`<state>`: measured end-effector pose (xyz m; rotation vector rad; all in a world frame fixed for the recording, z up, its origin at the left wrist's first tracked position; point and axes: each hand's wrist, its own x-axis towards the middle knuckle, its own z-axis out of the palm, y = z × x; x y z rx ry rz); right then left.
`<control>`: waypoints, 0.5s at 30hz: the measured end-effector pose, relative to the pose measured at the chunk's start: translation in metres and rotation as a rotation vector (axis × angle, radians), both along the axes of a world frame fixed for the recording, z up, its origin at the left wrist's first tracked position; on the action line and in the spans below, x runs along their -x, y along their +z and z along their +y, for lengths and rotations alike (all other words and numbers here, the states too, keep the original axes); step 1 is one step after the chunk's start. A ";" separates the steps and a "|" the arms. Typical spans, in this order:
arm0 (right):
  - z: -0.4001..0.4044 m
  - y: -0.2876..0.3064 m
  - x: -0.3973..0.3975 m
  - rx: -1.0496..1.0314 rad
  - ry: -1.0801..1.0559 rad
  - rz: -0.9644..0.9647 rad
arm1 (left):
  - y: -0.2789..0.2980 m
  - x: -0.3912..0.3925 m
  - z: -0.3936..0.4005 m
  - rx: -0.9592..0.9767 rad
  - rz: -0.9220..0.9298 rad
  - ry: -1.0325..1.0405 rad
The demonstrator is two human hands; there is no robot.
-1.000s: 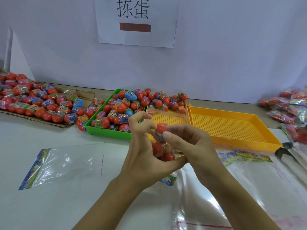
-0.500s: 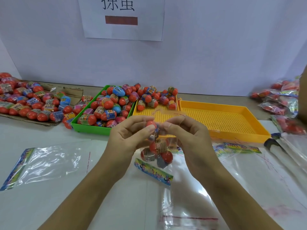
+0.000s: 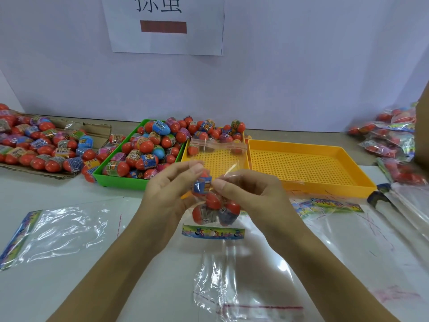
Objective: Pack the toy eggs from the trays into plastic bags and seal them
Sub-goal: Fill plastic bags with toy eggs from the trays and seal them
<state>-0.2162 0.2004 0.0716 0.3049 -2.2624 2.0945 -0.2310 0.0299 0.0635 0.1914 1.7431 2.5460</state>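
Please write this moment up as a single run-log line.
step: sealing | left hand: pinches bag top | right hand: pinches bag top | filled bag: held above table, eggs inside | green tray: eggs remain

Setting: a hand-packing station in a small workshop or warehouse. Evidence: plain white counter [image 3: 58, 187] against a bare partition wall carrying a printed paper sign [image 3: 166, 24]; bulk toy eggs [image 3: 148, 145] in a green tray [image 3: 120, 181]; perforated yellow trays [image 3: 308, 180]; loose clear bags [image 3: 60, 231]; filled bags [image 3: 392, 138] stacked at right.
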 end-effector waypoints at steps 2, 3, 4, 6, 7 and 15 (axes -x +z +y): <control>-0.001 0.000 0.000 0.018 -0.048 -0.002 | 0.000 -0.001 0.001 0.046 0.003 -0.013; -0.001 -0.001 0.001 0.025 -0.071 -0.005 | 0.000 -0.002 0.002 0.061 0.023 -0.011; -0.001 -0.001 0.001 0.036 -0.088 -0.012 | -0.001 -0.002 0.003 0.067 0.042 -0.001; -0.002 0.000 0.000 0.060 -0.081 -0.028 | -0.002 -0.001 0.003 0.069 0.064 0.023; -0.003 0.000 0.000 0.068 -0.064 -0.034 | -0.003 0.000 0.002 0.068 0.062 0.039; -0.005 -0.001 -0.004 0.077 -0.094 0.024 | -0.008 -0.006 -0.006 0.297 0.123 -0.245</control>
